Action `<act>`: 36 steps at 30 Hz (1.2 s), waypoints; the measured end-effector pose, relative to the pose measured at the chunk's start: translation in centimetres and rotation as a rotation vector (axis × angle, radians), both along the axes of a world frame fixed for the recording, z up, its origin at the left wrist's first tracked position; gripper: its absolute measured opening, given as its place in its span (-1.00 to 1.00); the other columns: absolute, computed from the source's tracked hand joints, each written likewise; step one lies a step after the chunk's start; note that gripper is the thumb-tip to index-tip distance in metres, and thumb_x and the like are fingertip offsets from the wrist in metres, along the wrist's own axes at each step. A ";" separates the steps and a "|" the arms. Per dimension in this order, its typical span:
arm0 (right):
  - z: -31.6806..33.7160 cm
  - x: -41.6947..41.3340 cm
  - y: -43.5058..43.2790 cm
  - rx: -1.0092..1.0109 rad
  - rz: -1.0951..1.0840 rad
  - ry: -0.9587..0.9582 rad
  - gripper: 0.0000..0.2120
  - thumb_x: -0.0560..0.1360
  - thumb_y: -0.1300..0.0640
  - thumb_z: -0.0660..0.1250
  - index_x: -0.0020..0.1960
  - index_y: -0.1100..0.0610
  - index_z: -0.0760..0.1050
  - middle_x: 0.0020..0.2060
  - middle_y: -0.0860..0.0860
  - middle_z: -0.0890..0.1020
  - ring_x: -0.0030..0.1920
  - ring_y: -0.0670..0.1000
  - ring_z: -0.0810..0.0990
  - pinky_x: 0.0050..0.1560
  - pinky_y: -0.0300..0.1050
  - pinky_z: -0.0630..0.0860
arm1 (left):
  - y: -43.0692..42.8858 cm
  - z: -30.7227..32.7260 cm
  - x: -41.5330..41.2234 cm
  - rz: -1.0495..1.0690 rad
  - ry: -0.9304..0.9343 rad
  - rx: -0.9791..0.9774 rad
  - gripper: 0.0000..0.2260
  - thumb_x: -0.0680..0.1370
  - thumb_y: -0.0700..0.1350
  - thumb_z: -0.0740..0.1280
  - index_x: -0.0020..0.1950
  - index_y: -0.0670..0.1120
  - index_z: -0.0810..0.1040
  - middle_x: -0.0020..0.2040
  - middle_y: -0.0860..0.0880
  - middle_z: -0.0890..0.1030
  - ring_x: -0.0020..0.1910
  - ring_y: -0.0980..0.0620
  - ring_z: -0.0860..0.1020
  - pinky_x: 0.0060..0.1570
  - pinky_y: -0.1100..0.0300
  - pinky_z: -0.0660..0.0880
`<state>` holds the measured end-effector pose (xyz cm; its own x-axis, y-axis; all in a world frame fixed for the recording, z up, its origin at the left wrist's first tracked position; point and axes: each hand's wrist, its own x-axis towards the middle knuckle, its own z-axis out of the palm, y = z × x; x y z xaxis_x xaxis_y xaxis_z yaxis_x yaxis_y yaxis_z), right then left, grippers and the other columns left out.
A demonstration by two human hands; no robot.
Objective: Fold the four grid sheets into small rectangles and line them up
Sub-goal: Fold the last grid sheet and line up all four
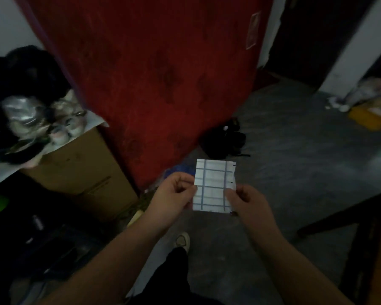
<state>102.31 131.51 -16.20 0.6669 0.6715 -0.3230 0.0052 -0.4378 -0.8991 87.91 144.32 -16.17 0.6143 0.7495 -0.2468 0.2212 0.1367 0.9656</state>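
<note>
Nearest the camera, both bare forearms are reaching forward and converging at mid-frame, above a black trouser leg (176, 271) and a pale shoe (182, 240) that is standing on the grey concrete floor (284, 164). L hand (176, 190) is pinching the left edge of the white paper sheet w/ blue grid lines (213, 184) btwn thumb and curled fingers. R hand (248, 202) is pinching the lower right edge likewise, fingers curled in, not spread. The sheet is hanging in the air btwn the two hands, face toward the camera, upright w/ a slight tilt, touching nothing else. Judgement: it is being held by opposite edges to keep it taut and squared for a fold, prob. because no work surface is lying under the hands. Cannot tell if it is already folded once. Only one sheet is showing; the other three are not in view. Beyond, to the left, a brown cardboard box (81, 172) is carrying shiny clutter. Past the sheet, a black bag (224, 140) is lying on the floor against a tall dark-red panel (158, 73).
</note>
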 end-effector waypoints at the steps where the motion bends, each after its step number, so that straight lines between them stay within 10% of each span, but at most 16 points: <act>1: -0.2 1.8 1.5 -0.004 -0.040 0.006 -0.92 0.61 0.03 0.33 0.04 0.02 0.57 -0.10 -0.03 0.72 -0.12 -0.11 0.72 -0.06 -0.08 0.67 | 1.9 -0.4 2.2 -0.024 -0.012 -0.002 -0.92 0.60 -0.29 0.34 0.08 -0.19 0.52 -0.25 -0.08 0.57 -0.33 0.04 0.55 -0.30 0.16 0.51; 13: 1.3 24.5 12.5 0.055 -0.483 0.004 -0.89 0.62 0.07 0.32 0.00 0.06 0.61 -0.15 0.00 0.72 -0.15 -0.06 0.71 -0.16 -0.13 0.62 | 17.4 0.0 31.8 -0.454 0.015 -0.035 -0.82 0.57 -0.32 0.37 0.05 -0.05 0.52 -0.04 -0.06 0.67 -0.07 0.01 0.66 -0.08 0.09 0.61; 23: -2.0 48.0 10.5 0.142 -0.755 0.037 -0.90 0.62 0.13 0.32 -0.01 0.07 0.61 -0.13 0.02 0.71 -0.12 -0.01 0.69 -0.15 -0.10 0.59 | 16.2 -1.8 59.8 -0.688 0.013 0.037 -0.79 0.55 -0.36 0.37 0.03 -0.06 0.51 -0.05 -0.04 0.64 -0.19 0.25 0.64 -0.24 0.38 0.52; 36: -0.8 77.4 5.4 0.188 -0.949 0.007 -0.89 0.62 0.16 0.32 -0.05 0.11 0.59 -0.22 -0.02 0.71 -0.24 -0.13 0.68 -0.29 -0.31 0.54 | 11.3 -0.4 93.5 -0.846 0.003 -0.071 -0.83 0.57 -0.36 0.35 0.06 -0.12 0.57 -0.09 -0.06 0.71 -0.14 0.03 0.68 -0.20 0.20 0.62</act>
<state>179.71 136.91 -17.00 0.9568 -0.1042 -0.2715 -0.2821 -0.1060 -0.9535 181.44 155.61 -16.52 0.9604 0.0210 -0.2780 0.2783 -0.0158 0.9604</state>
